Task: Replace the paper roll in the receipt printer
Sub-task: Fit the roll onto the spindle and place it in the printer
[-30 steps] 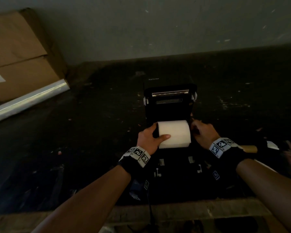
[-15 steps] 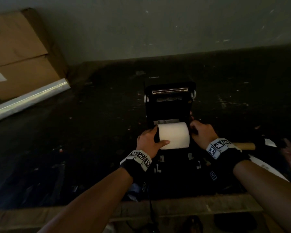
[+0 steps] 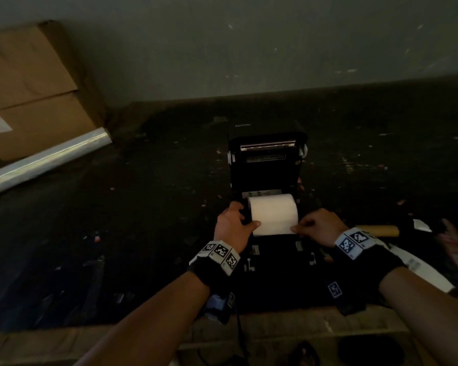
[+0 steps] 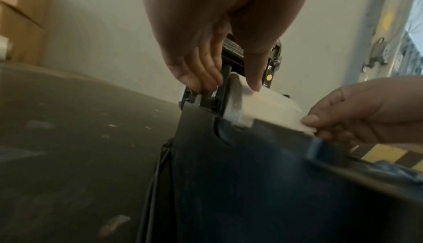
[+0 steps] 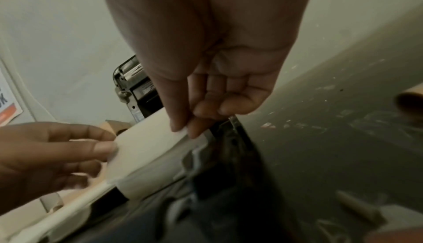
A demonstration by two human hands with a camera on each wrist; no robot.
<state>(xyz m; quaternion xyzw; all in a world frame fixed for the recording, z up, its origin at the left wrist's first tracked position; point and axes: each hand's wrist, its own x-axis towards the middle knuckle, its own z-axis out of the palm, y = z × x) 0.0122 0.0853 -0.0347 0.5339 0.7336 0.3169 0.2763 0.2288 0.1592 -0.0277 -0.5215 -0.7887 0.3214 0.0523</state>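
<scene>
The black receipt printer (image 3: 267, 169) stands on the dark table with its lid tilted up and back. A white paper roll (image 3: 273, 213) lies in its open bay. My left hand (image 3: 246, 220) holds the roll's left end, with the thumb (image 4: 254, 78) pressed on the paper and the fingers (image 4: 199, 76) by the side holder. My right hand (image 3: 295, 229) pinches the loose paper end (image 5: 158, 138) at its front right corner, between thumb and forefinger (image 5: 183, 129). The sheet (image 4: 274, 109) is drawn a little way off the roll toward me.
Cardboard boxes (image 3: 32, 88) and a roll of clear film (image 3: 45, 159) lie at the far left against the wall. A bare brown cardboard core (image 3: 378, 230) and a white label strip (image 3: 421, 265) lie right of the printer. A cable (image 3: 239, 326) runs over the table's wooden front edge (image 3: 275, 328).
The roll has sunk a little lower into the bay. My right hand has left the roll's right end and now pinches the loose front edge. My left hand has stayed on the left end.
</scene>
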